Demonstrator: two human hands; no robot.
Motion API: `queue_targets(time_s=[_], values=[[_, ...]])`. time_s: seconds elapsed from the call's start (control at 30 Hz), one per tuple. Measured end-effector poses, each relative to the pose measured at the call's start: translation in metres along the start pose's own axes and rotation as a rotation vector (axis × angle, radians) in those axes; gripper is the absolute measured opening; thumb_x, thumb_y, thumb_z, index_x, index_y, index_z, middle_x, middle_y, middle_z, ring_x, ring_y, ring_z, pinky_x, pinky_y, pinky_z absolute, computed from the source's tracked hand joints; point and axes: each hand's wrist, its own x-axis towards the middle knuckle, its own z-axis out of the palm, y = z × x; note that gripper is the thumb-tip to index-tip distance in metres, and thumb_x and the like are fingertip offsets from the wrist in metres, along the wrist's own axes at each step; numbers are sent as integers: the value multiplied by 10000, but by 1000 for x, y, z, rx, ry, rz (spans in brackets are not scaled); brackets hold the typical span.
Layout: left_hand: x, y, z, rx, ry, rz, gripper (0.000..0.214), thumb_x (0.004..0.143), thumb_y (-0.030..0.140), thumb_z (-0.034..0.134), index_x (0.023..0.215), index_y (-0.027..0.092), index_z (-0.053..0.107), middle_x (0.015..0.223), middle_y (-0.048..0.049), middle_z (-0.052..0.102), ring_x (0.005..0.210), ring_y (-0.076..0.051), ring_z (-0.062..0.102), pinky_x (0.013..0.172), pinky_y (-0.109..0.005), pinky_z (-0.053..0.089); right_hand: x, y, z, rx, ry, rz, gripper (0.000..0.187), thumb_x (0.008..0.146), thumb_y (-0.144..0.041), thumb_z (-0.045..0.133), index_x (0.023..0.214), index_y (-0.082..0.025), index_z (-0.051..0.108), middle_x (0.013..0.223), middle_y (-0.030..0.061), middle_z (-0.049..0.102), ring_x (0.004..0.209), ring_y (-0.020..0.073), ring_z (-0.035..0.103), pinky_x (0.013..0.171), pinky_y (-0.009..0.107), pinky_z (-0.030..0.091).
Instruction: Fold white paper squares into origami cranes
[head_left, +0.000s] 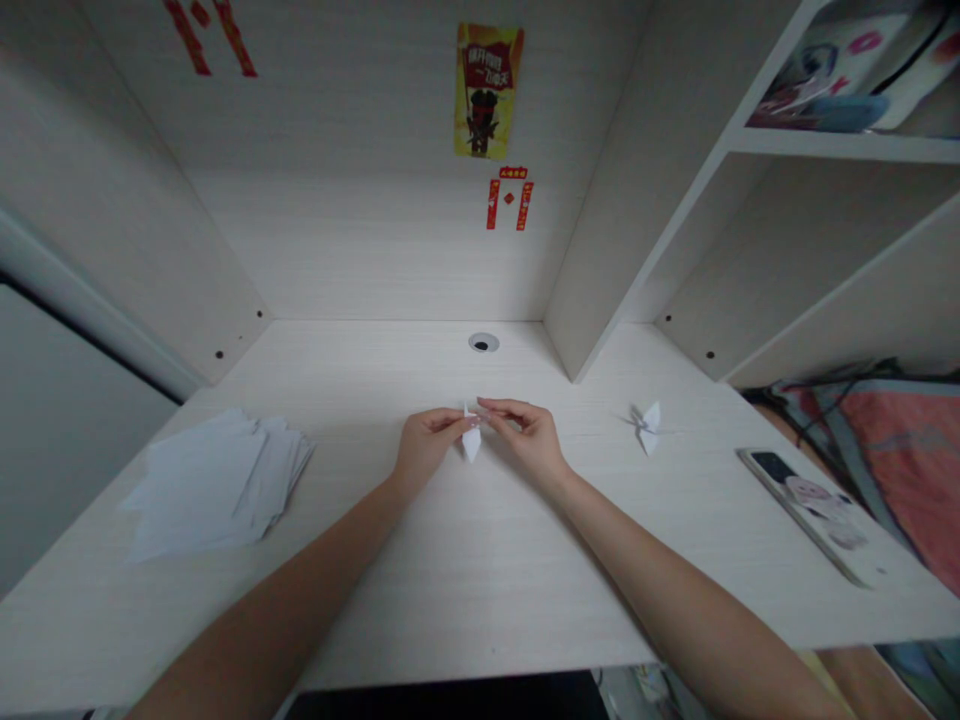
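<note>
A small white folded paper [471, 446] stands over the middle of the desk, with pointed ends above and below the fingertips. My left hand [429, 448] pinches it from the left between thumb and forefinger. From the other side my right hand [534, 440] has its thumb and forefinger at the paper's right edge, closed around a small part of it that the fingers mostly hide. Off to the right, a finished-looking folded paper crane [648, 428] rests on the desk, apart from both hands.
A loose stack of white paper sheets [202, 480] lies at the left. On the right is a phone in a picture case [814, 515]. A round cable hole [484, 343] sits near the back panel, and an upright divider [592, 290] rises behind the right hand.
</note>
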Motion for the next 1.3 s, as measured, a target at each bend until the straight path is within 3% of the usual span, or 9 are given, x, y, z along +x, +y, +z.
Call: queue_targets(time_s=[0.37,0.67,0.8,1.03,1.3], values=[[-2,4,2,0,-18,44,223,682,364,655,640,147,684,562,-4,620,522,-116,542,509,-217,405,0,0,-2,-49,8,20,231,751,-316,610,928,-196,697,887,69,716,745,190,658,718,311,504],[-5,3,2,57,-24,67,221,678,377,661,699,164,716,676,-34,696,596,-152,604,551,-230,439,-3,-8,-6,-241,28,-125,270,775,-250,563,1030,-224,646,777,22,686,744,174,633,675,276,481],[-5,5,3,81,-28,53,233,683,379,654,682,152,709,659,-38,685,581,-144,587,536,-222,425,-4,-10,-6,-243,13,-142,307,789,-220,518,1086,-217,595,759,21,674,728,170,631,534,231,458],[-5,5,3,107,-62,60,237,695,372,645,673,141,693,641,-32,663,577,-137,566,536,-216,410,-5,-10,-4,-232,32,-147,310,792,-211,511,1099,-213,552,756,19,671,713,167,630,446,203,419],[-5,2,3,64,-57,54,234,683,374,650,635,145,656,577,3,600,525,-110,522,503,-206,380,-6,-9,-2,-200,28,-150,289,805,-207,500,1092,-212,539,769,22,670,745,171,632,477,211,427]])
